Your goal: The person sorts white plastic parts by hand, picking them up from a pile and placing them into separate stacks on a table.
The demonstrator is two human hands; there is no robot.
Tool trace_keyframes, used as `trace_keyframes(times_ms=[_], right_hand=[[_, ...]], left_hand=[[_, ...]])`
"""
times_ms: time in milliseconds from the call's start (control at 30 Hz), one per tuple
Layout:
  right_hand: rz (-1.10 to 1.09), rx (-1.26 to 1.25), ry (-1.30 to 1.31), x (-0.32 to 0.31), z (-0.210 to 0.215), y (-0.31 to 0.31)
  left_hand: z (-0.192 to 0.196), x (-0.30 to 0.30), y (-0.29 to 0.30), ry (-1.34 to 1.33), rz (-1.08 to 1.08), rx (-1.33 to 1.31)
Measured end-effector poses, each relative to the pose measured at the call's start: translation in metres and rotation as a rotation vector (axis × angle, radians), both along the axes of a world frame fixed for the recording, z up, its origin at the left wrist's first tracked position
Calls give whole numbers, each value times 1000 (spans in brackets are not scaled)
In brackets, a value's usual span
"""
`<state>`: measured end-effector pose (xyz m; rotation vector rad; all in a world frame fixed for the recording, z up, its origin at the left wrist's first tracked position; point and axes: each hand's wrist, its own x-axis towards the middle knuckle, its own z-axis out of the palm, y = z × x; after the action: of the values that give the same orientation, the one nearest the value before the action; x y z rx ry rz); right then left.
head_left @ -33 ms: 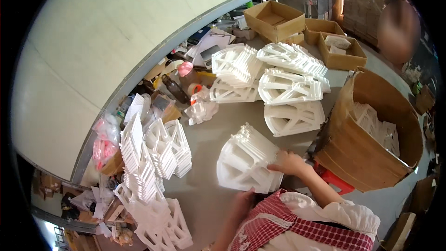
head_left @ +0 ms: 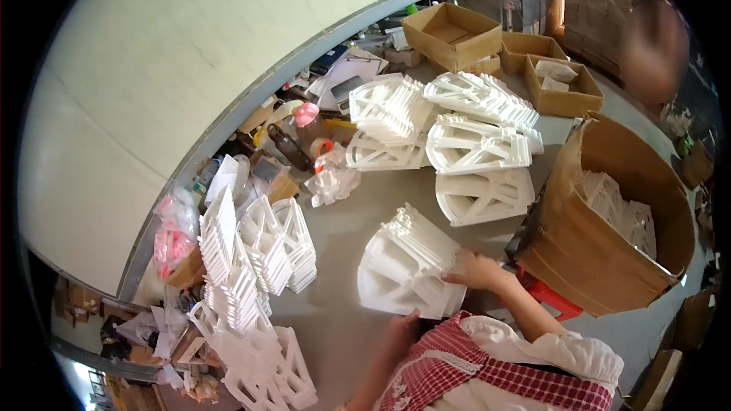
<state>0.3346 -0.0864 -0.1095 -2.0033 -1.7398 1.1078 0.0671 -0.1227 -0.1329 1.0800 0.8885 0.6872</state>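
Note:
A stack of white plastic fan-shaped frames (head_left: 411, 266) lies on the grey table in front of me, its front piece facing me and the others fanned behind. My right hand (head_left: 481, 272) grips the right side of this stack, fingers over the edge. At the stack's lower edge is my left hand (head_left: 402, 327), its fingertips against the plastic; the sleeve and apron partly hide its other fingers. More stacks of the same frames (head_left: 483, 194) stand beyond it. Another long row of frames (head_left: 236, 297) runs along the left.
To the right stands a big cardboard box (head_left: 609, 251) with white parts inside, next to a red stool (head_left: 554, 303). Smaller open boxes (head_left: 451, 38) sit at the back. Along the panel are a pink-lidded bottle (head_left: 308, 118), a dark bottle (head_left: 288, 146), a clipboard (head_left: 358, 65) and plastic bags (head_left: 173, 221).

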Motion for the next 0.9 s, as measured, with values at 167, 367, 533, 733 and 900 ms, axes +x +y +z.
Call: trace_keyframes(times_ms=[167, 367, 533, 733, 900], right_hand=[[-67, 27, 66, -16, -26, 9], [-209, 277, 391, -42, -95, 97], [-251, 312, 227, -74, -98, 173], [-404, 227, 465, -107, -87, 229], [-476, 219, 640, -120, -96, 276]], left_hand=[[-70, -35, 31, 364, -170, 310], [-83, -61, 109, 143, 153, 60], [-24, -61, 205, -106, 382, -250], [-58, -56, 289, -154, 614, -35], [-52, -56, 341, -89, 700, 99]])
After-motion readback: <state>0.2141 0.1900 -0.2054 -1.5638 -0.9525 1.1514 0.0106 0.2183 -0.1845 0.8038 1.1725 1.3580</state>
